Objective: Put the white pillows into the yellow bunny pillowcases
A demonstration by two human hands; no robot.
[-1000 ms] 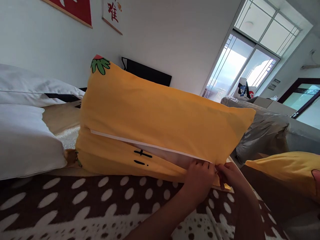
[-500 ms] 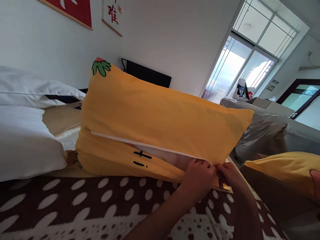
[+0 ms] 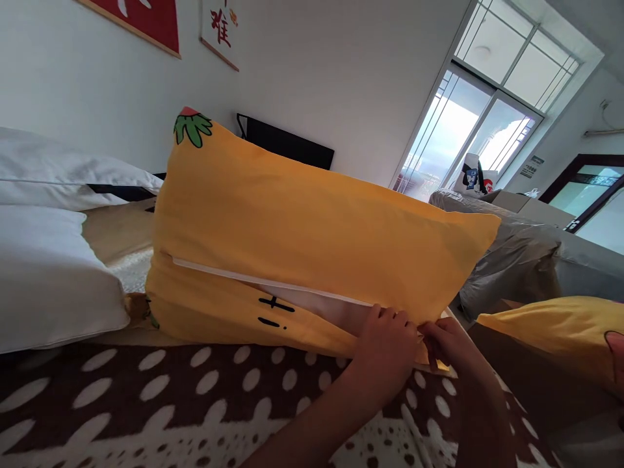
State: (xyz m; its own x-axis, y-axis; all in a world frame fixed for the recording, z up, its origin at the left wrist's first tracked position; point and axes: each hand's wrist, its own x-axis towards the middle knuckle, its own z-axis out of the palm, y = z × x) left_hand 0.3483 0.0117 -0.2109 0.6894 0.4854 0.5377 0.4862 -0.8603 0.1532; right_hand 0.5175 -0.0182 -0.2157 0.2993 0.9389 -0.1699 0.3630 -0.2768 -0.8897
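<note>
A yellow-orange pillowcase with a green leaf print at its upper left corner stands on its side, filled out by a pillow. Along its lower half runs a long slit, and the white inner pillow shows through the gap. My left hand has its fingers curled over the slit's edge near the right end, gripping the cloth. Close beside it, my right hand pinches the fabric at the slit's right end. Whether a zip pull lies between those fingers is hidden.
A brown blanket with white spots lies underneath. White pillows are at the left. Another yellow pillow lies at the right, near a plastic-wrapped bulky item. Behind stand a black panel and a window.
The pillowcase's upper left corner has shifted slightly left and its right corner slightly right. My left hand has moved a little over the slit's edge; my right hand stays about in place.
</note>
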